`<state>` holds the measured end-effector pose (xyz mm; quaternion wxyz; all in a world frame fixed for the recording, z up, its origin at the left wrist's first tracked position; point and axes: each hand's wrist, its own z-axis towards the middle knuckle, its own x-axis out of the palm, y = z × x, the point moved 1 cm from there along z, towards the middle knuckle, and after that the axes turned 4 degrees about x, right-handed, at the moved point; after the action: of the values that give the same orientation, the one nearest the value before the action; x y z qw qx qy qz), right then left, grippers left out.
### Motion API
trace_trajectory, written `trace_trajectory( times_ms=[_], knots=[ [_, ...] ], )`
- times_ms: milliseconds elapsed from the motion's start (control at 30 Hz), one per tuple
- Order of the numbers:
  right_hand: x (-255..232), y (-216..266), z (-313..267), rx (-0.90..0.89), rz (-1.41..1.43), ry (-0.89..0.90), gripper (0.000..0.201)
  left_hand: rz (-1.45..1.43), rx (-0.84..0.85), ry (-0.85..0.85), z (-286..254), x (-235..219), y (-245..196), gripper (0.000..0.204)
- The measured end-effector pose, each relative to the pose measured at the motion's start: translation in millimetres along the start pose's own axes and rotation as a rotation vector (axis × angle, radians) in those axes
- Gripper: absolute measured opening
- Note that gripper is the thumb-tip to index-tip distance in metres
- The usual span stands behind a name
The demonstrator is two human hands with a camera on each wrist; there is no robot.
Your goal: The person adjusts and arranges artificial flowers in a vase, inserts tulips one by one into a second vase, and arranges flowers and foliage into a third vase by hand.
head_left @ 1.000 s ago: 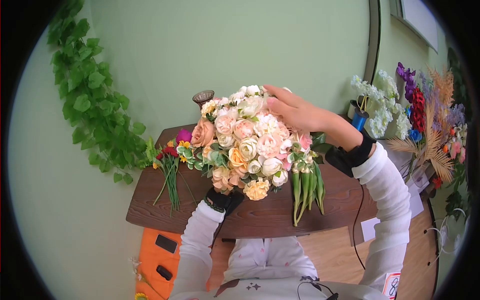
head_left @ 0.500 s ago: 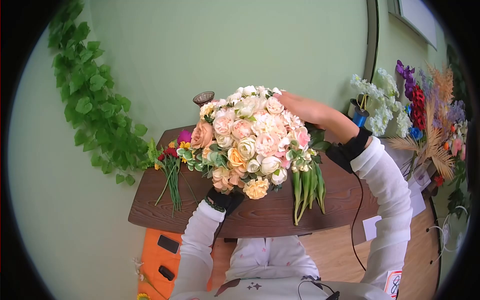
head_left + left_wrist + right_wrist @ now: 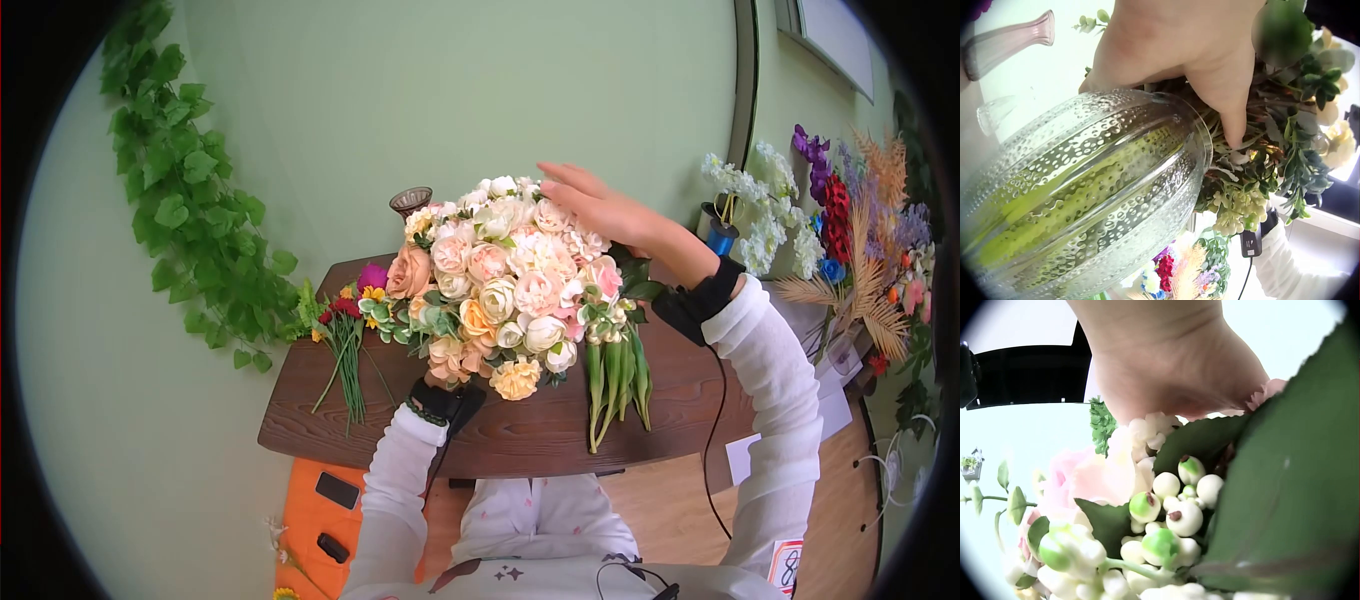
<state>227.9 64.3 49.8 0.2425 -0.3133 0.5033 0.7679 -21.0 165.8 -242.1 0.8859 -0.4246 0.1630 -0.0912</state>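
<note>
At the middle of the dark wooden table (image 3: pixel 320 405), the rose bouquet (image 3: pixel 497 295) stands in a clear dimpled vase (image 3: pixel 1094 197); at its seven o'clock the left hand (image 3: pixel 1182 50) grips the stems by the rim, the fingers beyond hidden. Near two o'clock the right hand (image 3: pixel 600 205) touches the blooms, straight fingers slightly parted. Farther out, green stalks (image 3: pixel 617 385) lie between four and five, small red flowers (image 3: pixel 345 308) at nine.

Free tabletop (image 3: pixel 530 437) between left hand (image 3: pixel 1186 53) and stalks (image 3: pixel 613 390)
</note>
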Motion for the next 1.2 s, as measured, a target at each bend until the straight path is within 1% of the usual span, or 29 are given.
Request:
trace_trajectory(
  times_ms=[33, 100, 133, 200, 233, 300, 433, 633, 700, 733, 767, 800, 833, 900, 933, 1000, 1033, 1067, 1100, 1133, 1167, 1200],
  knots=[
    [-1.0, 5.4, -3.0, 0.001, 0.001, 0.0, 0.063, 0.001, -0.002, 0.002, 0.4, 0.2, 0.4, 0.037],
    [-2.8, 16.5, -11.1, 0.052, 0.028, 0.168, 0.066, 0.002, -0.005, 0.005, -5.3, -4.2, -0.3, 0.037],
    [-3.6, 18.0, -12.4, 0.052, 0.028, 0.169, 0.066, 0.002, -0.007, 0.006, -6.7, -5.0, 0.0, 0.037],
    [-3.2, 19.4, -13.8, 0.034, 0.095, 0.248, 0.067, 0.001, -0.011, 0.004, -1.9, -6.0, 2.3, 0.037],
    [-1.8, 19.3, -14.7, 0.035, 0.094, 0.249, 0.067, 0.0, -0.013, 0.004, -1.7, -6.7, 3.0, 0.037],
    [1.0, 18.6, -16.2, -0.007, 0.061, 0.136, 0.057, -0.001, -0.017, 0.006, -0.6, -4.7, 4.8, 0.037],
    [3.9, 11.7, -12.4, -0.051, 0.07, 0.151, 0.054, 0.0, -0.022, 0.009, -3.7, -6.3, 6.4, 0.037],
    [10.4, -1.6, -5.4, -0.112, 0.06, 0.091, 0.053, 0.008, -0.033, 0.01, -8.1, -5.2, 8.1, 0.037],
    [9.7, -5.8, -3.0, -0.087, 0.042, 0.15, 0.056, 0.011, -0.037, 0.013, -7.9, -5.0, 9.5, 0.037],
    [10.6, -10.9, -1.5, -0.087, 0.043, 0.149, 0.056, 0.013, -0.038, 0.015, -5.9, -5.6, 10.3, 0.037],
    [10.6, -17.1, 0.3, -0.149, -0.007, 0.073, 0.058, 0.015, -0.037, 0.018, -12.7, -5.5, 9.1, 0.037],
    [7.1, -14.9, -1.8, -0.211, -0.062, -0.006, 0.061, 0.016, -0.032, 0.022, -8.4, -1.6, 9.6, 0.037],
    [1.8, -14.3, -5.6, -0.211, -0.066, -0.01, 0.061, 0.015, -0.028, 0.024, -9.9, -3.7, 8.2, 0.037],
    [-12.0, -8.2, -19.6, -0.217, 0.178, 0.02, 0.063, 0.014, -0.025, 0.029, -9.7, -6.0, 8.2, 0.037],
    [-21.0, 0.3, -31.1, -0.217, 0.177, 0.02, 0.063, 0.014, -0.025, 0.03, -12.9, -11.0, 8.0, 0.037],
    [-37.6, 10.7, -54.7, -0.047, 0.221, -0.012, 0.059, 0.015, -0.025, 0.029, -15.3, -14.9, 7.6, 0.037],
    [-39.5, 6.5, -59.5, -0.232, 0.13, -0.145, 0.053, 0.015, -0.024, 0.028, -15.8, -16.6, 7.2, 0.037],
    [-42.2, 3.0, -66.7, -0.234, 0.128, -0.144, 0.053, 0.016, -0.024, 0.026, -10.8, -18.7, 7.7, 0.036],
    [-46.3, -0.1, -75.6, -0.213, 0.121, -0.219, 0.049, 0.015, -0.026, 0.024, -13.3, -21.7, 6.0, 0.036],
    [-49.1, -3.8, -83.5, -0.191, 0.114, -0.296, 0.046, 0.015, -0.028, 0.024, -0.5, -23.4, 7.2, 0.036],
    [-48.5, -9.2, -89.1, -0.189, 0.114, -0.294, 0.046, 0.015, -0.03, 0.025, -3.5, -21.8, 6.5, 0.036],
    [-46.7, -17.6, -93.5, -0.136, 0.219, -0.393, 0.042, 0.015, -0.034, 0.025, -2.3, -24.0, 5.9, 0.036]
  ],
)
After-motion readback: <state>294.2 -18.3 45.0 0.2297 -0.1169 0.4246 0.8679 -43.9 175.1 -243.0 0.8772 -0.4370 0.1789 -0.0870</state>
